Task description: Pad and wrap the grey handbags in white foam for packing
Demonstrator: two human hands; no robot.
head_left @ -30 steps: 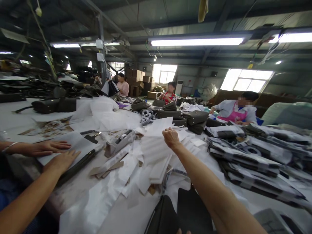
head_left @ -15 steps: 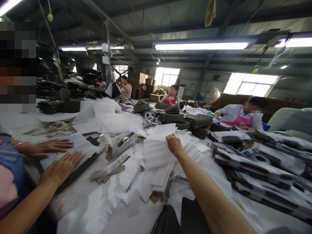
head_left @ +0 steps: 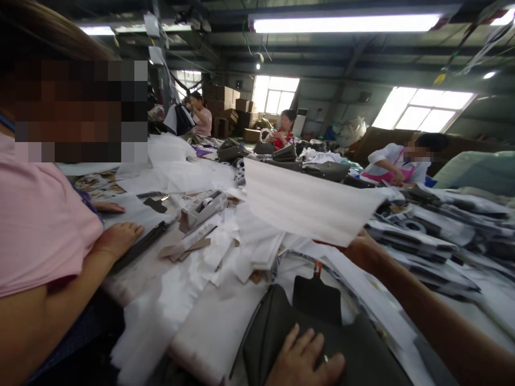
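A workshop (head_left: pixel 322 56) under a long tube light (head_left: pixel 346 23) surrounds a cluttered worktop (head_left: pixel 209 329), with one co-worker (head_left: pixel 44 230) at its left edge and another (head_left: pixel 396 170) toward its far right corner. Wrapped bundles (head_left: pixel 426 252) fill the right side; loose packing sheets (head_left: pixel 261 236) and a tape dispenser (head_left: pixel 205 209) lie mid-surface. A dark bag (head_left: pixel 358 351) lies by the near edge, the left hand (head_left: pixel 301 359) resting on it with fingers slightly spread. Above the worktop's middle, the right hand (head_left: pixel 360 247) holds a white sheet (head_left: pixel 306 201) by its lower right part, fingertips hidden. The step in hand appears to be handling that sheet while steadying the bag; the next move seems to call for a light hold, since it looks thin and floppy.
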